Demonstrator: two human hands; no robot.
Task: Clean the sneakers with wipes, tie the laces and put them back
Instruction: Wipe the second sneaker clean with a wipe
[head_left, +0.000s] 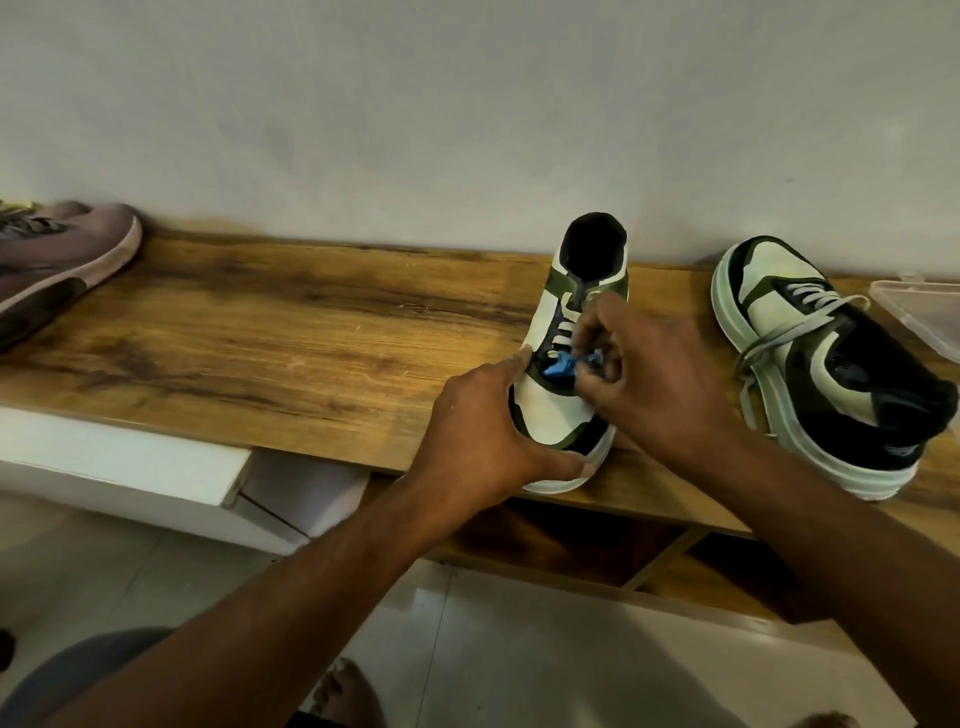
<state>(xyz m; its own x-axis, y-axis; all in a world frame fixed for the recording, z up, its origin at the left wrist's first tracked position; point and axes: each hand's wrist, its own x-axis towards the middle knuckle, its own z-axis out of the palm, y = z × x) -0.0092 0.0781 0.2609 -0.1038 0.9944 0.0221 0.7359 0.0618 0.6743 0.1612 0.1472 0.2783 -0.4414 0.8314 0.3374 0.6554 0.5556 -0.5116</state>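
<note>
You're facing plain pale wall (467, 104), running behind wooden bench top (260, 332). Soft even light is falling across its brown grain. Under bench top, left, white panel (119, 457) is sitting; under right, open wooden shelf frame (660, 561) is showing. Below bench top, pale glossy floor tiles (493, 649) are reflecting light.

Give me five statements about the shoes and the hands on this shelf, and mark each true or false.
1. The right hand pinches a blue wipe against the middle sneaker. True.
2. The left hand hangs away from that sneaker. False: it holds the toe end.
3. The sneaker on the right lies tilted with loose laces. True.
4. A pink shoe sits at the left end of the wooden shelf. True.
5. Both green sneakers touch. False: bare shelf lies between them.
</note>
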